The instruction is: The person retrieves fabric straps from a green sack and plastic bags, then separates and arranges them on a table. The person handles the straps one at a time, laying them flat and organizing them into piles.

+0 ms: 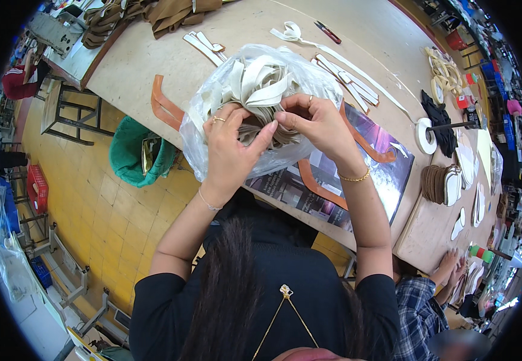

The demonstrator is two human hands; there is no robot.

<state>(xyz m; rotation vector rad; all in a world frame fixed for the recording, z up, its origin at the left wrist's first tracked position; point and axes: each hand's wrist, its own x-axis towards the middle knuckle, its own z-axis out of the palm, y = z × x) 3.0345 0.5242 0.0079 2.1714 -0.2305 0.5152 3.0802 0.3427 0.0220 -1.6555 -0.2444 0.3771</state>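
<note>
A clear plastic bag (196,141) full of looped white strips (260,78) lies on the table in front of me. My left hand (232,138) is at the near left of the bundle, its fingers curled in among the strips and its thumb pointing toward the right hand. Across from it, my right hand (318,123) grips strips between thumb and fingers at the bundle's right side. Some of my fingertips are hidden by the strips. Brown curved straps (166,108) stick out from beside the bag, with another brown strap (318,186) on its near side.
On the table (387,48) lie flat white strips (351,84), a dark-red pen-like tool (328,32), a white tape roll (425,136) and stacked brown-and-white pieces (441,185). A printed glossy sheet (375,174) sits beneath my right forearm. A green-lined bin (134,150) stands left; a plaid-sleeved person (420,307) works at right.
</note>
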